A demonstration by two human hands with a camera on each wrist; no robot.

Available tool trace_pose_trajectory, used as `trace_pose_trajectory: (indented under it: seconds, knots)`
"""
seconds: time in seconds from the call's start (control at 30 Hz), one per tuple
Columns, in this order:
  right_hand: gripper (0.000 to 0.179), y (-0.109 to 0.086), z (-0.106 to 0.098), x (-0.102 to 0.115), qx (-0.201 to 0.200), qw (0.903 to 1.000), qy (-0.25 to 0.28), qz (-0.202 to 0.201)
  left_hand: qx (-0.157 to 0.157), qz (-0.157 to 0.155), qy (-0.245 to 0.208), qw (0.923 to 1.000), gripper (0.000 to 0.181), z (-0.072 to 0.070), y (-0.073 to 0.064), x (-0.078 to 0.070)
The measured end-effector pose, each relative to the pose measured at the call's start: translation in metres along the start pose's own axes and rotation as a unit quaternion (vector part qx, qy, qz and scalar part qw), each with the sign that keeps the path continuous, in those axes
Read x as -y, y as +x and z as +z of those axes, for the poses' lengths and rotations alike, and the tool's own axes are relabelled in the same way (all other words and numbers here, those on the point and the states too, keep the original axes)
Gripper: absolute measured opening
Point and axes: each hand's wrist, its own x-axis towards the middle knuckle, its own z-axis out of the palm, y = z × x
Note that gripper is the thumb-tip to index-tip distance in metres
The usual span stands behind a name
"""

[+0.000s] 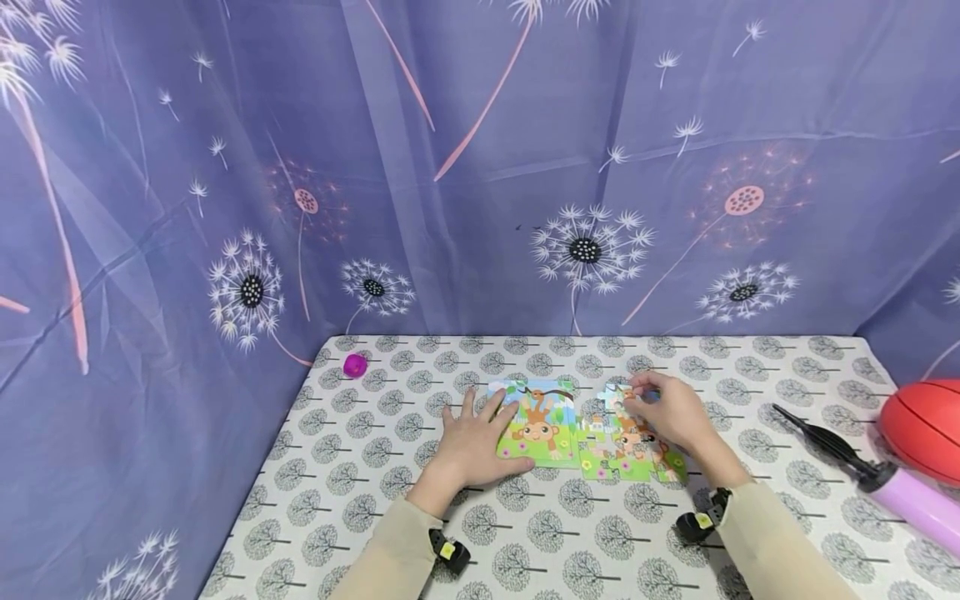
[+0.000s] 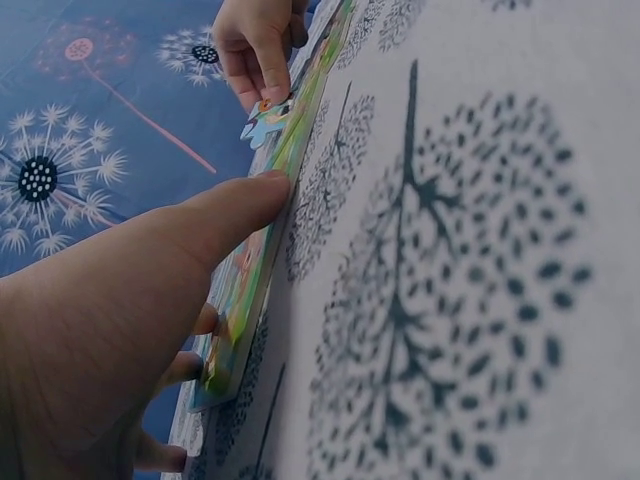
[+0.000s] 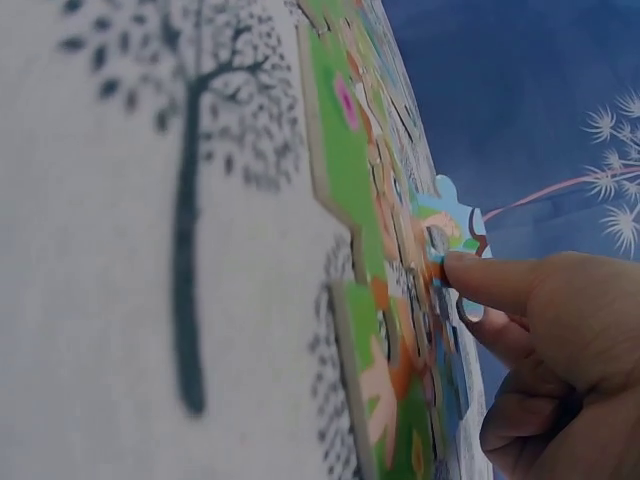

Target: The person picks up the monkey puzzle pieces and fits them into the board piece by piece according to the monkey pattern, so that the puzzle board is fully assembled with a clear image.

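Note:
My left hand [image 1: 476,450] lies with its fingers spread over the left edge of a square picture [image 1: 555,452] of a cartoon monkey on grass. Its thumb touches the lower edge. Just right of that picture is a group of jigsaw pieces [image 1: 596,468] with a similar monkey scene, partly joined, with gaps between some. My right hand [image 1: 678,417] is over the top of this group. Between thumb and finger it pinches a light-blue jigsaw piece [image 3: 462,222], tilted up from the others in the right wrist view. The same piece [image 2: 262,128] shows in the left wrist view.
A small purple object [image 1: 356,366] sits at the table's back left. On the right are a black-and-lilac hand pump [image 1: 840,450] and a red ball [image 1: 926,425]. A tree-print cloth [image 1: 360,512] covers the table; a purple dandelion curtain [image 1: 480,225] hangs behind.

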Motion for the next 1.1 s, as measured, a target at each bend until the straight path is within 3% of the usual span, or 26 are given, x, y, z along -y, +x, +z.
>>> trace_pose_trajectory:
  seconds: [0.37,0.53,0.8,1.1]
  knots:
    - [0.031,-0.006,-0.006,-0.007,0.007,0.9997,0.019,-0.016,-0.001,0.000,0.000,1.0000,0.103,0.001,0.001,0.000]
    - [0.029,-0.005,-0.003,-0.004,-0.017,0.9994,0.013,-0.028,-0.002,-0.001,0.002,1.0000,0.104,0.003,0.002,0.001]
    - [0.028,0.002,0.012,0.009,-0.028,0.9961,0.076,-0.035,0.000,-0.003,0.002,1.0000,0.104,0.003,0.001,0.001]
    - [0.031,0.015,0.036,0.038,0.010,0.9954,0.089,-0.035,-0.001,-0.003,0.004,1.0000,0.103,0.001,0.001,0.000]
